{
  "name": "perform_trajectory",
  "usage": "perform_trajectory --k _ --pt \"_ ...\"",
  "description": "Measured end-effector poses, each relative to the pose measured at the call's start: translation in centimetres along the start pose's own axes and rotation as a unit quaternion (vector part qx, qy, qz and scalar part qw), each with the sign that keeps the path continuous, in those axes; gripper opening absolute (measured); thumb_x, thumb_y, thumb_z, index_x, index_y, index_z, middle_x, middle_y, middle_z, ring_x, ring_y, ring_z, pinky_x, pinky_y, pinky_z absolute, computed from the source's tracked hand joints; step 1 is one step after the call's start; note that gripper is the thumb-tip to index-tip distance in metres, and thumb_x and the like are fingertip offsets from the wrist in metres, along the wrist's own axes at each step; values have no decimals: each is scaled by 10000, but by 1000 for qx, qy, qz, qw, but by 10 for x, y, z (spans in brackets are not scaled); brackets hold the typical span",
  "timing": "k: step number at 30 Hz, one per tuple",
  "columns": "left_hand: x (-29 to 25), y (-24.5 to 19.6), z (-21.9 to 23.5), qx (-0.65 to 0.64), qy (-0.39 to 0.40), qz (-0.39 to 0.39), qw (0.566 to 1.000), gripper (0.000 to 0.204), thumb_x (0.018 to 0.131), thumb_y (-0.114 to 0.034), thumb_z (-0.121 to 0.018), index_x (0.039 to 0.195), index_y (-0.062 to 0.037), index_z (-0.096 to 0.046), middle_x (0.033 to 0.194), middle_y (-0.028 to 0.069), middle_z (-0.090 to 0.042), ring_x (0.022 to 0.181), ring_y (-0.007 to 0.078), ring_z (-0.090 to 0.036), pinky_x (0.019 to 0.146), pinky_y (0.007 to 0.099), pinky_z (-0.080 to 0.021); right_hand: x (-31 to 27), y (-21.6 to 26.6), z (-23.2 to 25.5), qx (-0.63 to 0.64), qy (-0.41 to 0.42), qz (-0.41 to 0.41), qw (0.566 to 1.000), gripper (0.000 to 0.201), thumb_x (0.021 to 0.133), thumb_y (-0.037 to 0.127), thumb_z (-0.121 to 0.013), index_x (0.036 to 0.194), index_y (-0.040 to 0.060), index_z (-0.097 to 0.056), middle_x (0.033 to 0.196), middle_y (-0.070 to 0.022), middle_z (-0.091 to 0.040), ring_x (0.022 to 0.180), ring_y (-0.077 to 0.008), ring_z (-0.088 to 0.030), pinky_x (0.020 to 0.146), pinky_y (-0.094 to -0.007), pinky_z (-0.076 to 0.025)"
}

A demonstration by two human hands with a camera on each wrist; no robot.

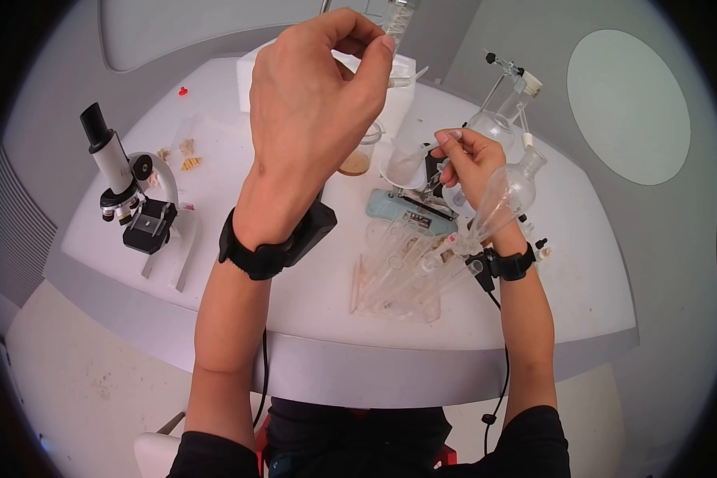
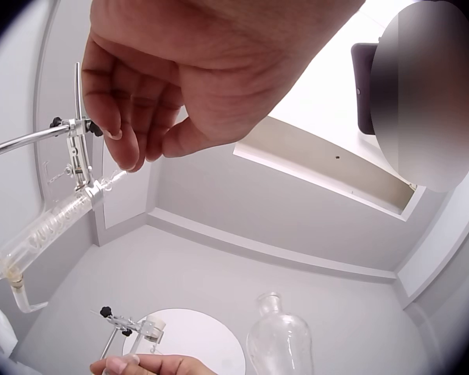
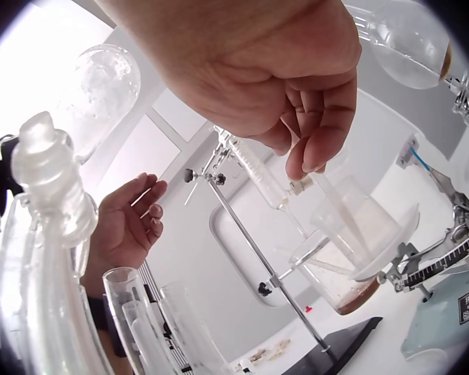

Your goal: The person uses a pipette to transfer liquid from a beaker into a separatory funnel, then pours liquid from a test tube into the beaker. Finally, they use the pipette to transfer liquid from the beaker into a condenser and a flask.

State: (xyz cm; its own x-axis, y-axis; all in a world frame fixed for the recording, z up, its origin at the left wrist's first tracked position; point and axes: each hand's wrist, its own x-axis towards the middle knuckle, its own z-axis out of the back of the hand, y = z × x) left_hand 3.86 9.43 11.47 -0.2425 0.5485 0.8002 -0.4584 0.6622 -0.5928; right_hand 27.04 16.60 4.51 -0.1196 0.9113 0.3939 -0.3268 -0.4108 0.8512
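Note:
In the head view, my left hand (image 1: 315, 107) is raised over the table, its fingers loosely curled with nothing visible between them. The left wrist view sets its fingertips close by the narrow top end of a coiled glass condenser (image 2: 51, 223), which is clamped to a stand. My right hand (image 1: 474, 163) pinches a translucent rod (image 3: 344, 207) between thumb and fingers. That rod slants down into a clear beaker (image 3: 379, 223), which sits on the white pan (image 3: 406, 234) of a pale blue balance (image 1: 390, 204).
Test tubes (image 1: 398, 267) stand in a clear rack before me, with a pear-shaped glass funnel (image 1: 506, 195) beside my right forearm. A microscope (image 1: 139, 183) is at the left. Behind the balance stand a glass vessel with a brown bottom (image 1: 357, 162) and a clamped flask (image 1: 494, 123).

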Motion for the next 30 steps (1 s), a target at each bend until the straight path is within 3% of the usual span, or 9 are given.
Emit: perform_trajectory --k 30 --pt "3 9 2 5 -19 -29 999 262 904 -248 -688 925 13 -707 718 9 -663 544 40 -509 508 228 -382 -2 6 3 -4 -2 -33 999 277 951 264 -695 1054 7 -685 803 -32 -673 537 -51 -570 490 -201 -475"
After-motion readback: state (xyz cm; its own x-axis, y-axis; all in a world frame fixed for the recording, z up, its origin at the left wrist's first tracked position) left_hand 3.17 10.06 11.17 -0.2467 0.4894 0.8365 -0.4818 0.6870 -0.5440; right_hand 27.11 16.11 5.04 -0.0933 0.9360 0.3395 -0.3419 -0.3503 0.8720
